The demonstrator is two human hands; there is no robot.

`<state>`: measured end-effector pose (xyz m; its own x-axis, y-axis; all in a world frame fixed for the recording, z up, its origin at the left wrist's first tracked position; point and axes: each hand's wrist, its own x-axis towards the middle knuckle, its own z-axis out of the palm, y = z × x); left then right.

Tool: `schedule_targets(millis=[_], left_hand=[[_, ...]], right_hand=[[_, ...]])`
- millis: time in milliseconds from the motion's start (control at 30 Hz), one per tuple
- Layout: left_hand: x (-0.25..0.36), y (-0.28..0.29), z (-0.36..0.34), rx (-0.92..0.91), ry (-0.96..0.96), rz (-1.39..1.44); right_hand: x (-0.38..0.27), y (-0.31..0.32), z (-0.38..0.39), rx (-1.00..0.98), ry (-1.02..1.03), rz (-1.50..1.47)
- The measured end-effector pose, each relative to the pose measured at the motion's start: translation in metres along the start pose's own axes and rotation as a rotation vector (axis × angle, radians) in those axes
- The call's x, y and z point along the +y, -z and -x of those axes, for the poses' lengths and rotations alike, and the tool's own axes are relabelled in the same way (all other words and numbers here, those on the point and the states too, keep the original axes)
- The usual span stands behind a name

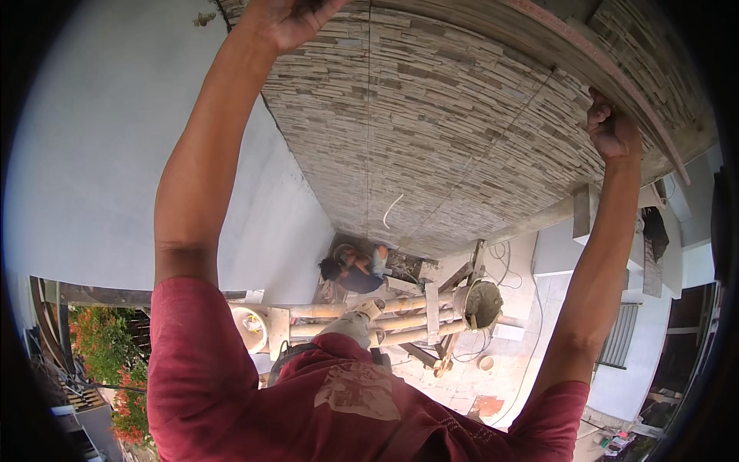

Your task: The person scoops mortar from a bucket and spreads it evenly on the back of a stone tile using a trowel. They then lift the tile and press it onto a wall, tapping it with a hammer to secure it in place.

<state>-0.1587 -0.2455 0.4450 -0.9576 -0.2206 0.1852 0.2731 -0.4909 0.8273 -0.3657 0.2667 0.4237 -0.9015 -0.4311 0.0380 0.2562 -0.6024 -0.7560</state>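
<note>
Both my arms reach up along a wall of narrow stone-look tiles [431, 115]. My left hand [296, 21] is at the top edge of the picture, beside the upper left of the tiled wall; most of its fingers are cut off. My right hand [613, 132] is raised at the upper right, its fingers curled at the lower edge of a long straight bar [616, 77]. The bar slants across the tiles and has a pinkish edge. Its left end runs out of view.
Below me is a bamboo scaffold [404, 322] with a bucket of grey mortar [483, 305] and a whitish bucket [250, 327]. Another person [358, 271] crouches at the wall's foot. A plain pale wall [115, 154] stands left; cables [504, 266] lie on the floor.
</note>
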Motion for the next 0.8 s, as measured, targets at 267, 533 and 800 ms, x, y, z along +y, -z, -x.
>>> schedule_targets(millis=[267,533,800], left_hand=[[0.019,-0.043,0.011,0.223,0.001,0.044],[0.007,-0.021,-0.015,0.17,0.17,0.217],[0.033,-0.026,-0.023,0.234,0.156,0.31]], right_hand=[[-0.015,-0.022,-0.007,0.004,0.027,0.06],[-0.015,-0.032,0.009,0.123,0.059,0.142],[-0.016,-0.069,0.001,0.271,0.004,0.23]])
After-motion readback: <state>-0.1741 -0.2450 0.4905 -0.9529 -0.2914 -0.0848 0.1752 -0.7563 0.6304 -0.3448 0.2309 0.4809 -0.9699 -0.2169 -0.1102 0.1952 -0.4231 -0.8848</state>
